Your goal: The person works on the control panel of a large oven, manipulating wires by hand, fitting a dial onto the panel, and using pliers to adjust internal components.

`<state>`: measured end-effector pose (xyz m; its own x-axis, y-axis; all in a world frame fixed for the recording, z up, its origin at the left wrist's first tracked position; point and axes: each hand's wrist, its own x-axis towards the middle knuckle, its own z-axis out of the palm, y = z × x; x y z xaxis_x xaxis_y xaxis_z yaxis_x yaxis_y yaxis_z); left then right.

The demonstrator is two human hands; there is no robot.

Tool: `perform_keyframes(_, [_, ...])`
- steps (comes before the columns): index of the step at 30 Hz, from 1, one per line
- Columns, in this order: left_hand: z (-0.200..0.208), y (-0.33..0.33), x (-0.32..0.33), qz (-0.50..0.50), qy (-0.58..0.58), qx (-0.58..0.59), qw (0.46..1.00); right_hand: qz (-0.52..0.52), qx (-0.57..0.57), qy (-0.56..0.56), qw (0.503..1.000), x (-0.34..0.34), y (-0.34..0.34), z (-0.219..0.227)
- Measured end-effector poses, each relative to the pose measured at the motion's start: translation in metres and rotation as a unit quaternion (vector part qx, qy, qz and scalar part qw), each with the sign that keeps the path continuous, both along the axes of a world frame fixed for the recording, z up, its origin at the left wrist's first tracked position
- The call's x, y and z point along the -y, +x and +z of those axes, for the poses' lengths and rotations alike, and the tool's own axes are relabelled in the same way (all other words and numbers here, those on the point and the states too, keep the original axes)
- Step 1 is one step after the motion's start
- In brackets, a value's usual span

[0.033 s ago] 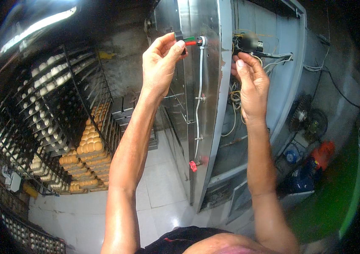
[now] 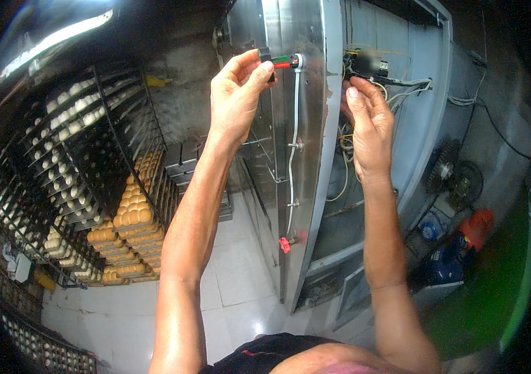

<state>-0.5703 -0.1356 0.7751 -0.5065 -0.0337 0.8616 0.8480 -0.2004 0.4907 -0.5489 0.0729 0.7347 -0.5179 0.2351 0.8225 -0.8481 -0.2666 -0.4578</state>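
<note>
The fingers point(image 2: 244, 61) of the left hand point(image 2: 235, 103) pinch a small black part point(image 2: 265, 55); from it a red piece point(image 2: 282, 65) reaches toward the steel panel point(image 2: 311, 124). The right hand point(image 2: 375, 140), its fingers bent, is just below a black electrical component point(image 2: 360, 62) in the grey cabinet point(image 2: 412, 47); its grip I cannot tell. Leftward, golden buns point(image 2: 131, 216) stand.

No clearly readable text, apparently.

Two grips point(image 2: 235, 92) point(image 2: 372, 129), one black part point(image 2: 265, 55), one red handle point(image 2: 285, 244)
</note>
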Motion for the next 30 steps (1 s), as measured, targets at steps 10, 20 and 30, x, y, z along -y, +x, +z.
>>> perform_keyframes(10, [0.006,-0.001,-0.003,0.034,-0.015,0.001,0.999,0.104,-0.001,0.009,0.995,0.013,-0.013,0.023])
perform_keyframes(20, [0.018,-0.003,0.011,0.058,-0.092,-0.02,0.994,0.139,0.002,0.041,0.989,0.014,-0.015,0.029])
perform_keyframes(30, [0.021,-0.001,0.011,0.02,-0.084,0.011,0.996,0.15,0.015,0.042,0.988,0.014,-0.014,0.029])
